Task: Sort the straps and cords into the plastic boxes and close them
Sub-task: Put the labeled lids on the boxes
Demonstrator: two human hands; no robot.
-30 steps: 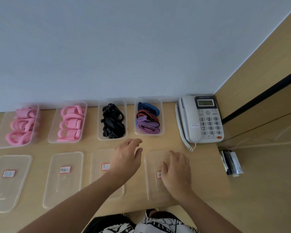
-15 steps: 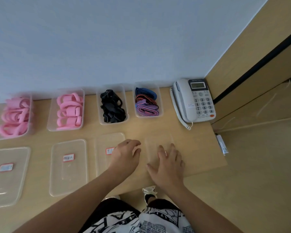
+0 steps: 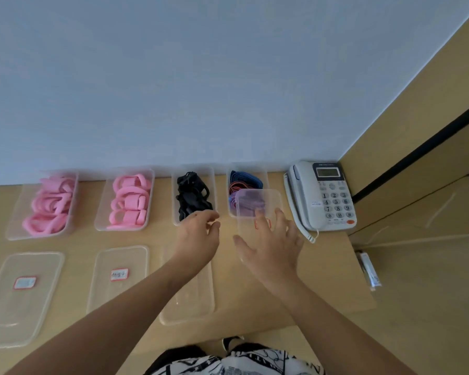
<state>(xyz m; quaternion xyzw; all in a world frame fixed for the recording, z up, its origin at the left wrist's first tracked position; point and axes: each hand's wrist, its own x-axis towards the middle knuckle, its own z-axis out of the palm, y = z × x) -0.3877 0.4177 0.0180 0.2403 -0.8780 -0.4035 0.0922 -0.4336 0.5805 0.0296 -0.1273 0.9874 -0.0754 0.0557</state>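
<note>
Right hand (image 3: 271, 247) spread wide, fingers straight, carrying a clear lid (image 3: 257, 209) tilted over the rightmost box (image 3: 248, 193); thumb out to the side, lower part of the lid hidden behind the palm, so exact grip underneath not readable. Left hand (image 3: 198, 236) loosely open just beside it, fingers slightly bent, holding nothing, hovering near the front edge of the box of black cords (image 3: 192, 197). Red-edged label on the held lid only partly visible between the fingers — text illegible.

Blue, red and purple flat straps (image 3: 244, 182) in the rightmost box, blurred through the frosted lid. Further left, two thin-walled translucent boxes of soft pink loops (image 3: 130, 201) (image 3: 49, 207). On the wooden counter (image 3: 331, 266) in front, three more flat rounded-corner lids (image 3: 119, 277) (image 3: 19, 296) (image 3: 187, 301) — the nearest one largely covered by the left forearm. Pale corded telephone (image 3: 322, 196) at the far right, against the wall.
</note>
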